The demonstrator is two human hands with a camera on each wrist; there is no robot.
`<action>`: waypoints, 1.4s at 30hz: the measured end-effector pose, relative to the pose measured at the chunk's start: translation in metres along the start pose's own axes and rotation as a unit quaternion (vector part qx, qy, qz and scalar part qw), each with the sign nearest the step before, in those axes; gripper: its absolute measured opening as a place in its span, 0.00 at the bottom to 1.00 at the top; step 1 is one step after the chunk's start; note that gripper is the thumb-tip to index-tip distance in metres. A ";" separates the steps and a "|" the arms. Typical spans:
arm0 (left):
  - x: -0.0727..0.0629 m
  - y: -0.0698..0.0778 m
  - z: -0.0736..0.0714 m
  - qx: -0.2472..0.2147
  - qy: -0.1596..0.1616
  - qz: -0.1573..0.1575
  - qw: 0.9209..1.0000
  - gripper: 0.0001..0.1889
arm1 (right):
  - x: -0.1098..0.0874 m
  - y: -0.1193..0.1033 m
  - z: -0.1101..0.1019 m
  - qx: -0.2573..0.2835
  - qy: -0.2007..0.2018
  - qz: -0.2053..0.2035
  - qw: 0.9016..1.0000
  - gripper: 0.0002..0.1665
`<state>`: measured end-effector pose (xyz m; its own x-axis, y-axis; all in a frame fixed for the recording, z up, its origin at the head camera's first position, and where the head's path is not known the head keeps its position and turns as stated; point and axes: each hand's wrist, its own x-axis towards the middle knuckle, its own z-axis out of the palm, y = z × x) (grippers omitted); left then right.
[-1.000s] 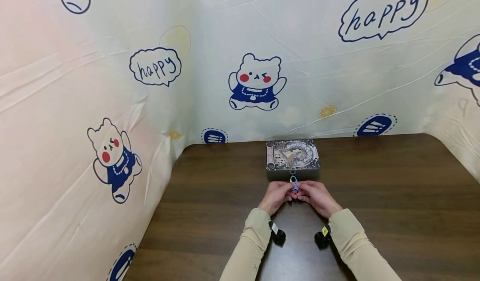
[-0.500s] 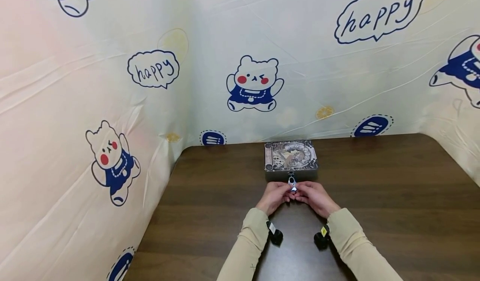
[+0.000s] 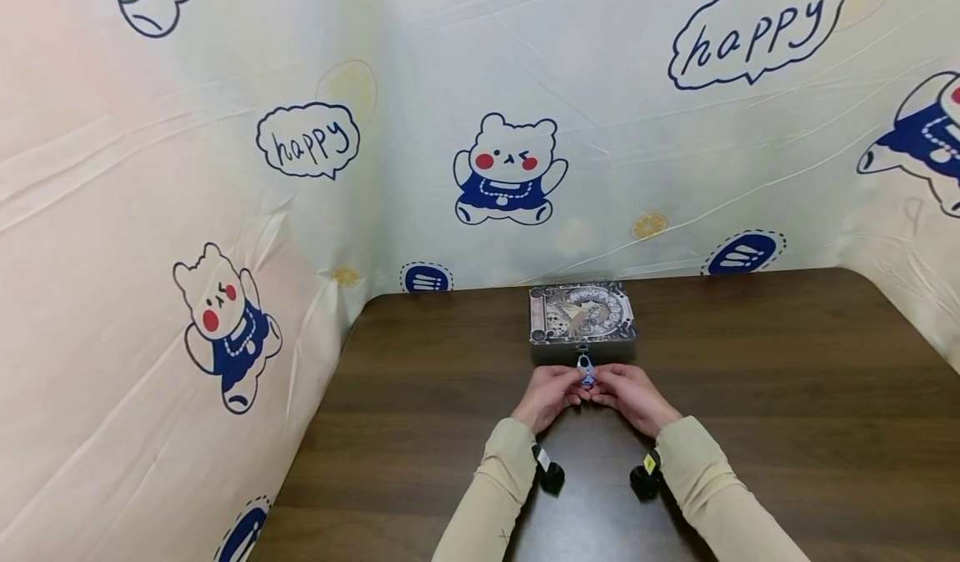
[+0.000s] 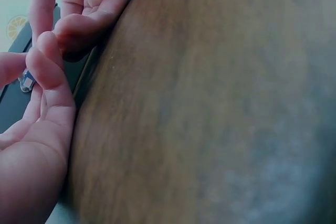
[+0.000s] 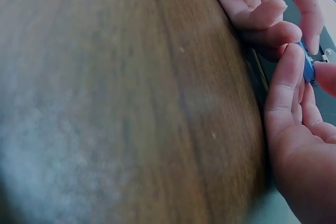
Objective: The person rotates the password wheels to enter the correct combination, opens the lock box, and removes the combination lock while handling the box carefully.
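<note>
While both hands (image 3: 544, 396) (image 3: 636, 396) pinch a blue padlock (image 5: 308, 70) | brown wood-grain table (image 3: 787, 387) | bear-printed cloth (image 3: 420, 195) behind

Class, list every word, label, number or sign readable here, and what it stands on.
"happy": left bubble, on the cloth.
"happy": right bubble, on the cloth.
Small cross: left sleeve.
Blue ovals on the cloth: white marks, not readable.
Box lid, blue piece, wrist tags: any writing too small to read.
</note>
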<state>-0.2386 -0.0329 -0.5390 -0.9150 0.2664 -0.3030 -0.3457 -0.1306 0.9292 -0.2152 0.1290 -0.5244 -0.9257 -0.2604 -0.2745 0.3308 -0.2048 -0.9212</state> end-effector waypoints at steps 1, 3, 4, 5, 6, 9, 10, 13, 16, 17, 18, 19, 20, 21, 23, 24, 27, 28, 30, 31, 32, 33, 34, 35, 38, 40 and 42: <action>0.000 0.000 0.000 -0.002 -0.001 -0.001 1.000 0.10 | 0.000 0.000 0.000 -0.002 0.000 0.000 1.000 0.20; 0.000 0.000 0.000 -0.005 -0.004 -0.001 1.000 0.11 | 0.000 0.000 -0.001 -0.004 0.000 0.000 1.000 0.20; 0.000 0.000 0.000 -0.007 -0.004 -0.001 1.000 0.11 | 0.000 0.000 -0.001 -0.005 -0.002 0.000 1.000 0.20; -0.001 0.000 0.000 -0.007 -0.004 0.000 1.000 0.11 | 0.000 0.000 0.000 -0.006 -0.001 0.001 1.000 0.20; -0.001 -0.001 0.000 -0.006 -0.004 0.002 1.000 0.11 | 0.000 0.000 0.000 -0.005 0.000 0.002 1.000 0.20; 0.000 -0.002 0.001 -0.007 -0.003 0.005 1.000 0.11 | 0.000 0.000 0.000 -0.007 0.001 0.004 1.000 0.20; 0.000 -0.002 0.001 -0.006 -0.003 0.006 1.000 0.11 | 0.001 0.000 0.000 -0.008 0.001 0.005 1.000 0.20; -0.001 -0.002 0.001 -0.002 -0.002 0.007 1.000 0.11 | 0.001 0.000 -0.001 -0.010 0.000 0.009 1.000 0.20; -0.002 -0.002 0.001 0.005 -0.002 0.010 1.000 0.12 | 0.001 0.000 -0.001 -0.012 -0.003 0.011 1.000 0.21; -0.002 -0.002 0.001 0.005 -0.003 0.011 1.000 0.12 | 0.001 0.000 -0.002 -0.011 -0.003 0.012 1.000 0.21; -0.002 -0.002 0.002 0.004 -0.004 0.013 1.000 0.12 | 0.001 -0.001 -0.002 -0.011 -0.003 0.012 1.000 0.21; -0.002 -0.002 0.002 0.002 -0.006 0.013 1.000 0.12 | 0.001 -0.001 -0.002 -0.010 -0.002 0.012 1.000 0.20; -0.002 -0.002 0.002 0.003 -0.008 0.013 1.000 0.12 | 0.000 -0.001 -0.002 -0.011 -0.002 0.011 1.000 0.21; -0.002 -0.002 0.002 0.005 -0.010 0.014 1.000 0.12 | 0.000 -0.001 -0.002 -0.010 -0.003 0.011 1.000 0.21; -0.002 -0.002 0.001 0.006 -0.012 0.013 1.000 0.12 | 0.000 -0.001 -0.003 -0.009 -0.002 0.013 1.000 0.21; -0.002 -0.002 0.001 0.007 -0.011 0.013 1.000 0.12 | -0.001 -0.001 -0.003 -0.008 -0.004 0.014 1.000 0.21; -0.002 -0.002 0.000 0.009 -0.011 0.012 1.000 0.12 | -0.001 -0.002 -0.002 -0.005 -0.009 0.012 1.000 0.20; -0.002 -0.002 0.000 0.008 -0.010 0.011 1.000 0.12 | -0.001 -0.002 -0.002 -0.003 -0.011 0.012 1.000 0.19; -0.001 -0.003 0.000 0.004 -0.008 0.011 1.000 0.11 | -0.001 -0.003 -0.002 -0.004 -0.016 0.009 1.000 0.19; -0.001 -0.003 -0.001 0.003 -0.007 0.012 1.000 0.12 | -0.001 -0.003 -0.002 -0.004 -0.016 0.008 1.000 0.18; -0.001 -0.003 -0.001 0.003 -0.006 0.013 1.000 0.12 | -0.001 -0.003 -0.002 -0.002 -0.013 0.009 1.000 0.18; -0.001 -0.003 0.000 0.000 -0.004 0.012 1.000 0.13 | -0.001 -0.003 -0.002 -0.004 -0.016 0.008 1.000 0.18; -0.001 -0.003 0.000 0.001 -0.003 0.014 1.000 0.14 | -0.001 -0.003 -0.002 -0.007 -0.018 0.008 1.000 0.18; -0.001 -0.003 0.000 -0.001 -0.002 0.014 1.000 0.14 | -0.001 -0.003 -0.002 -0.009 -0.018 0.008 1.000 0.19; -0.001 -0.003 0.001 -0.004 0.001 0.013 1.000 0.17 | 0.000 -0.003 -0.003 -0.009 -0.016 0.010 1.000 0.18; -0.002 -0.003 0.001 -0.001 0.002 0.015 1.000 0.18 | 0.001 -0.002 -0.003 -0.008 -0.014 0.012 1.000 0.18; -0.002 -0.003 0.001 -0.002 0.005 0.012 1.000 0.17 | 0.001 -0.001 -0.003 -0.007 -0.011 0.014 1.000 0.18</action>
<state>-0.2355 -0.0322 -0.5405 -0.9249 0.2536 -0.2832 -0.3250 -0.1414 0.9351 -0.2173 0.1315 -0.5242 -0.9119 -0.2859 -0.2943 0.3537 -0.1841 -0.9171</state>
